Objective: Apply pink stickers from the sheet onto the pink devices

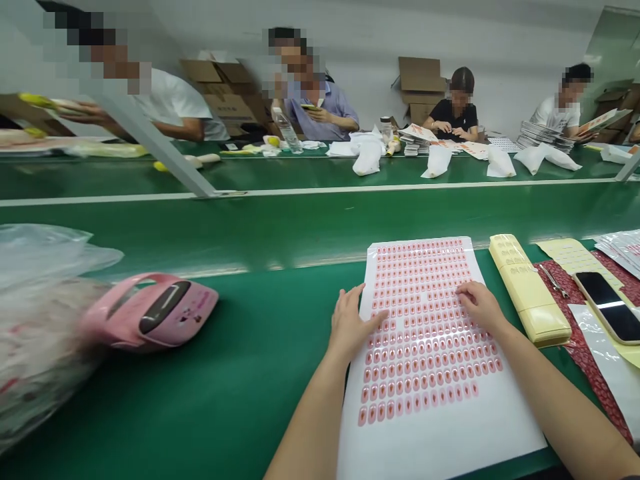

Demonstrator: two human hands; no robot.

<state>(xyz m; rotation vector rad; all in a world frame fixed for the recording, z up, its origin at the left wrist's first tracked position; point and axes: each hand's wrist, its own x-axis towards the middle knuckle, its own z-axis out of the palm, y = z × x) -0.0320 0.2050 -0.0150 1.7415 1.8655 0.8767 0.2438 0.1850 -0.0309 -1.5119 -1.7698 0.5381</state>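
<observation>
A large white sheet [445,437] lies in front of me on the green bench, covered with rows of small glossy pink ovals, each with a dark red mark in its middle. A few gaps show in the rows. My left hand [353,323] rests on the sheet's left edge, its fingers spread and its thumb reaching over the ovals. Over the right side of the rows, my right hand [480,307] has its fingers bent and pinched together at the surface. Whatever is between those fingertips is too small to make out.
Right of the sheet are a folded yellow pack [530,290], tweezers-like metal tool [554,280] and a phone [610,303]. A pink container [155,313] and a clear plastic bag [45,320] stand left. Beyond a raised ledge, several people sit at a second bench.
</observation>
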